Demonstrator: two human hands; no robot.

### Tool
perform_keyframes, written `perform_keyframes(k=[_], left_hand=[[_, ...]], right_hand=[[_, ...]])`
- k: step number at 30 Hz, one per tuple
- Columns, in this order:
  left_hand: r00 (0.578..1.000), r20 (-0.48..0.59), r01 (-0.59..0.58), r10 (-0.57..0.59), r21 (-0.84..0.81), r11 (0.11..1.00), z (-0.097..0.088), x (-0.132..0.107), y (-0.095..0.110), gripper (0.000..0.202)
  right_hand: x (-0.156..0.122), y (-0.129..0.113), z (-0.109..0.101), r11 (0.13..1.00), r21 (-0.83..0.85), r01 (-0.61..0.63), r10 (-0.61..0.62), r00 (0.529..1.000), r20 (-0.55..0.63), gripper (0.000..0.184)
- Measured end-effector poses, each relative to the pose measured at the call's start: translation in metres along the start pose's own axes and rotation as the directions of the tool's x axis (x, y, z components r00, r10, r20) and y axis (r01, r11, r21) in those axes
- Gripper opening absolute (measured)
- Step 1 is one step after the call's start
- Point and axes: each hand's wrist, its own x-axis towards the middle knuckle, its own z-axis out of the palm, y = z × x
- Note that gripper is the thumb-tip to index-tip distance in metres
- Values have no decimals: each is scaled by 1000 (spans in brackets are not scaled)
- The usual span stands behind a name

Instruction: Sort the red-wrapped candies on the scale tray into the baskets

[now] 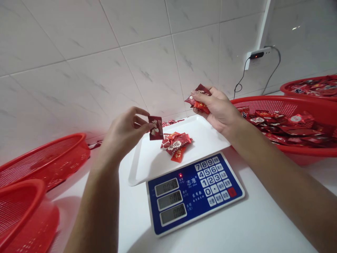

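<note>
Between thumb and fingers, my left hand (129,128) pinches a dark red candy packet (156,128) above the left part of the scale tray. My right hand (217,107) is closed round several red wrapped candies (198,98), raised over the tray's right back side. A small heap of wrapped candies (177,144) lies on the white scale tray (150,167). In front of the tray is the blue panel of the digital scale (195,193), with number keys, lit displays and a small red light. Its top display appears to read 0.043.
At the right, a red plastic basket (265,105) holds many wrapped candies, with another filled basket (310,93) behind it. Two red baskets (65,140) stand at the left. A socket strip (259,56) with cables hangs on the tiled wall (147,66) behind the white table (237,225).
</note>
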Motion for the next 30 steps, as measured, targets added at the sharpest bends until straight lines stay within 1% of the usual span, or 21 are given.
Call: perform_keyframes(k=[2,4,6,8,10,11,12,14,17,19,22,24,26,28,30], left_hand=[[996,87,-3,0,40,999,1,0,-1,30],[994,102,-34,31,32,999,2,0,0,32],[990,100,-95,101,-68,993,5,-4,5,35],[968,165,-153,190,-210,966,10,-10,14,39],[938,250,-167,241,-285,944,17,-17,23,43],[935,264,-160,238,-286,945,21,-21,28,44],[939,258,-151,226,-279,948,25,-24,31,44],[955,214,-132,205,-311,941,32,-26,35,42],[952,207,-106,227,-473,874,38,-23,33,34],[949,209,-90,238,-543,835,39,-18,30,31],[958,193,-64,210,-572,818,37,-13,26,30],[963,196,-37,184,-583,812,37,-11,25,25],[972,176,-33,153,-545,838,37,-11,26,17],[986,106,-73,130,-427,901,38,-11,25,12],[990,60,-102,131,-342,934,39,-9,22,12]], right_hand=[[-2,-2,2,999,0,-37,37,999,8,17],[-4,-2,4,997,1,-73,73,996,53,16],[-9,0,7,995,-3,-103,102,985,141,15],[-13,5,11,996,-17,-89,90,972,218,17],[-18,13,16,999,-14,-32,35,972,233,21],[-21,17,18,1000,3,-9,8,976,220,22],[-23,21,21,999,34,-2,-4,980,199,22],[-26,26,25,993,107,-44,24,984,174,18],[-27,27,29,979,173,-109,76,980,186,11],[-27,26,29,975,186,-122,80,973,218,11],[-25,26,26,973,180,-145,97,963,250,10],[-22,28,24,979,150,-140,102,966,238,11],[-19,30,23,990,97,-102,80,975,206,13],[-17,33,22,998,27,-57,51,984,172,14],[-15,35,22,999,-37,-27,32,988,149,16]])
